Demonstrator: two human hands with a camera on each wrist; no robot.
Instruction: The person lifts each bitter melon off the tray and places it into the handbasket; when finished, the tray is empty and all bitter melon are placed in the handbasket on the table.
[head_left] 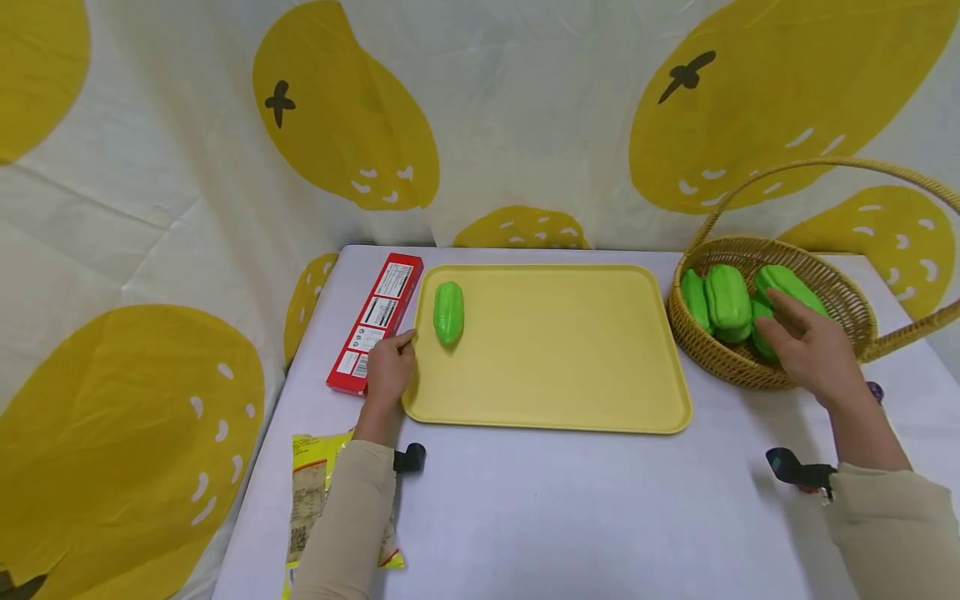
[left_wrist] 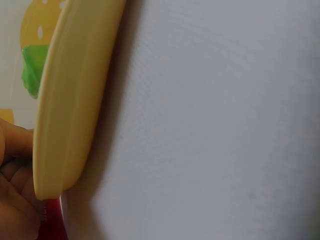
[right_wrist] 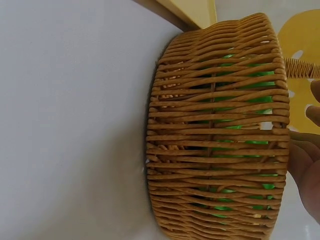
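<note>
My left hand (head_left: 390, 371) is at the left edge of a yellow tray (head_left: 555, 375), holding its rim; in the left wrist view, curled fingers (left_wrist: 17, 180) show beside the tray's corner. On the tray's left side lies one green star fruit (head_left: 448, 312). Over the wicker basket (head_left: 840, 287), my right hand (head_left: 821, 354) reaches down with thumb and fingers spread at a green star fruit (head_left: 787, 283). More star fruit (head_left: 727, 298) lie beside it in the basket. The right wrist view shows the fingers (right_wrist: 302, 155) just above the basket's rim.
Left of the tray lies a red box (head_left: 375, 325) with white labels. A yellow snack bag (head_left: 307, 492) is partly hidden under the left sleeve. The basket's tall handle (head_left: 825, 163) arches over its back side. A patterned cloth (head_left: 525, 125) hangs behind the table.
</note>
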